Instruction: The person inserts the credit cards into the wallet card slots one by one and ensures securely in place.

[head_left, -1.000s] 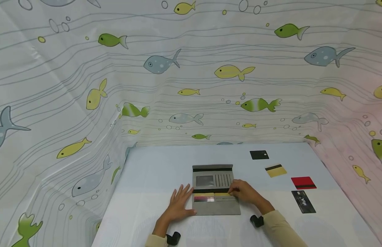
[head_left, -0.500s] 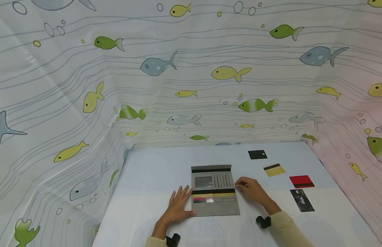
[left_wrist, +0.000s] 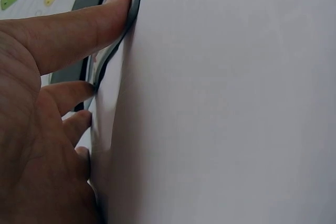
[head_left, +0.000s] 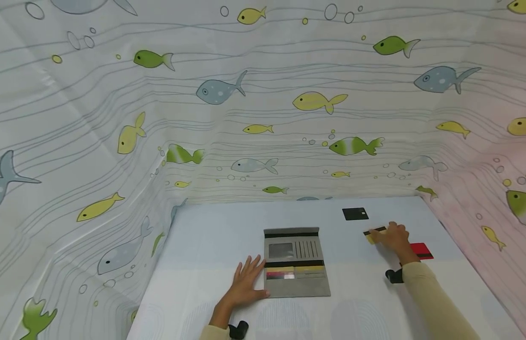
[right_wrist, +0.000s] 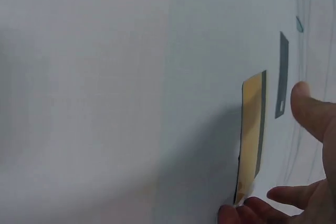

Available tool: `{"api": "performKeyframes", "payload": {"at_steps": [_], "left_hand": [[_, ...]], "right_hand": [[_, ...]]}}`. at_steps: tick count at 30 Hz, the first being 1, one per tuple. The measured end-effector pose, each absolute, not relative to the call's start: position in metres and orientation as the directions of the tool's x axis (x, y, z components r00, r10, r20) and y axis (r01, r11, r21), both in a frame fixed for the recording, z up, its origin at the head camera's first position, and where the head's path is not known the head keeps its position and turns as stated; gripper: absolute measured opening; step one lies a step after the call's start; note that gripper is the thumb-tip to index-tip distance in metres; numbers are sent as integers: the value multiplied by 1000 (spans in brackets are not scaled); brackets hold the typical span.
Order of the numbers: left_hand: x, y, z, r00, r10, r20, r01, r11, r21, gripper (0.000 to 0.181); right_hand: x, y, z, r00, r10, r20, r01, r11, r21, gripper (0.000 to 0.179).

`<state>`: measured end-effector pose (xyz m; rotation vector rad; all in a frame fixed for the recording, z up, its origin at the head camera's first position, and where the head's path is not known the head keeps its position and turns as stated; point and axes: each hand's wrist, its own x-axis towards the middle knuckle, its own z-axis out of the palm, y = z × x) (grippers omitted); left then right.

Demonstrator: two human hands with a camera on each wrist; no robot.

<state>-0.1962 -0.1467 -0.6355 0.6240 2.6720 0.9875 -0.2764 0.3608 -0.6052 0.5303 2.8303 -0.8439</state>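
Observation:
An unfolded grey wallet [head_left: 297,289] lies flat, with a clear window, slits and card edges showing in its lower pockets. Spread along its left side is my left hand [head_left: 243,285]; in the left wrist view the thumb [left_wrist: 113,17] rests on the wallet's edge. My right hand [head_left: 395,237] reaches over a yellow card [head_left: 370,239] with a black stripe. In the right wrist view its fingertips [right_wrist: 247,212] are at the near end of that yellow card, while the thumb stands apart from it.
A black card [head_left: 355,214] lies farther back on the white table [head_left: 220,231]. Beside my right wrist is a red card [head_left: 423,251], partly covered by the arm. Fish-printed sheeting [head_left: 254,146] stands behind and on both sides.
My right hand has left the wallet's right side and moved right and back to the yellow card. Its arm now hides the black VIP card. My left hand has stayed at the wallet.

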Motion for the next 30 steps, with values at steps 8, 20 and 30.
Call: {"api": "performKeyframes", "payload": {"at_steps": [8, 20, 30], "left_hand": [[-195, -147, -638, -880, 469, -71, 308, 678, 667, 93], [-197, -150, -636, -878, 476, -59, 324, 679, 659, 92], [-195, -148, -634, -879, 472, -63, 317, 679, 662, 92]], "right_hand": [[-279, 359, -607, -923, 245, -297, 359, 826, -434, 101], [-283, 361, -599, -935, 286, -208, 354, 766, -536, 57], [-276, 365, -589, -934, 268, -235, 356, 665, -656, 32]]}}
